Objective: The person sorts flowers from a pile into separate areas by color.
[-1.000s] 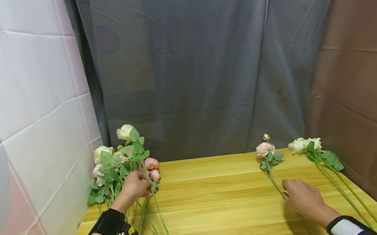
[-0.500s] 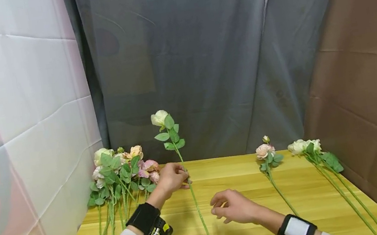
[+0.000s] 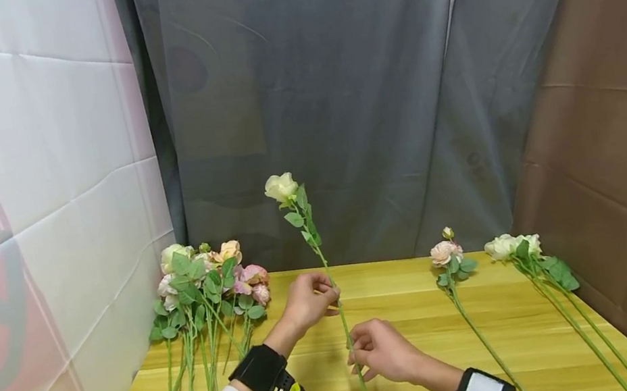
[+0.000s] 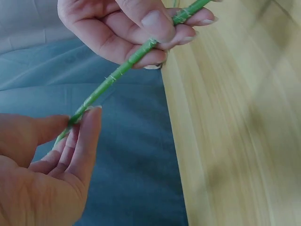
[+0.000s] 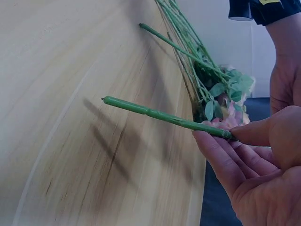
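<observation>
Held nearly upright above the table (image 3: 402,291) as it is, the white flower (image 3: 281,188) leans slightly left, its bloom in front of the dark curtain (image 3: 333,83). The left hand (image 3: 310,300) pinches the green stem (image 3: 325,263) partway down, below the leaves, and the right hand (image 3: 384,350) pinches it lower, between thumb and fingers. Two grips spaced along so thin a stem probably keep it from swinging or turning, and holding below the leaves seems to spare the petals. Past the right hand the cut end sticks out, apparently raised off the wood, with shadows beneath.

Just left of the left hand lies a mixed bunch (image 3: 198,282), blooms toward the back and stems forward, close to the table's left edge. Well apart on the right lie one pink flower (image 3: 446,253) and, near the right edge, some white blooms (image 3: 512,246) with long stems. The widest room for sideways movement is between the bunch and the pink flower; the pale cloth (image 3: 80,157) and brown cloth (image 3: 619,140) limit the sides.
</observation>
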Demonstrator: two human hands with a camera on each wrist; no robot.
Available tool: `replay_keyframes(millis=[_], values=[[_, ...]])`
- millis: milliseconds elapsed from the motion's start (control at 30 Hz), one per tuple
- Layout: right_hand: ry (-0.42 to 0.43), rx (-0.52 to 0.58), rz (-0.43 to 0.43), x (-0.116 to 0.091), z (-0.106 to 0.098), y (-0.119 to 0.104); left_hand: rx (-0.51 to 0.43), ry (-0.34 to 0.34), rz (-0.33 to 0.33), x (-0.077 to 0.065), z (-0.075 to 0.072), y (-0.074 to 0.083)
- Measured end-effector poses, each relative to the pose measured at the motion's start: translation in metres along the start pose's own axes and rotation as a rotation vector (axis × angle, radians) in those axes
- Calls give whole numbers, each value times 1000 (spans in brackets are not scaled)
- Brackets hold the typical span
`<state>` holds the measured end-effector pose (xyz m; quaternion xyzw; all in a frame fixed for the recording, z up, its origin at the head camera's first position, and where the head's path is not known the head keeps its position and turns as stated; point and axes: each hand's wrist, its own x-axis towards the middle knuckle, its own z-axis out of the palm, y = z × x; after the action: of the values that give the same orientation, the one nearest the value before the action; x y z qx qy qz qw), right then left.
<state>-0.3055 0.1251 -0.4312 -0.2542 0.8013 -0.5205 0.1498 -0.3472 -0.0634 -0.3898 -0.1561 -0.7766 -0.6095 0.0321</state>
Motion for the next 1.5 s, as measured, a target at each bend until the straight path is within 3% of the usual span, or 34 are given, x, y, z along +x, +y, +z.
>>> replay_keyframes(millis=[167,300,433,600,800,1133,1400,1500], values=[[29,-18,-3,-5,-9,8,53,-8,18,1,-8,-9],[74,-26,11,-17,-24,22,94,33,-22,-5,-25,-19],[117,-34,50,-29,-44,35,174,107,-49,-17,-49,-31],[207,-101,85,-48,-74,44,379,180,-65,-32,-89,-50],[294,-204,139,-77,-110,48,512,178,-172,-47,-121,-68],[414,-325,235,-111,-161,56,479,171,-343,-52,-134,-74],[439,-414,299,-143,-202,77,261,196,-424,-56,-143,-79],[456,-438,332,-153,-218,87,210,205,-424,-60,-147,-80]])
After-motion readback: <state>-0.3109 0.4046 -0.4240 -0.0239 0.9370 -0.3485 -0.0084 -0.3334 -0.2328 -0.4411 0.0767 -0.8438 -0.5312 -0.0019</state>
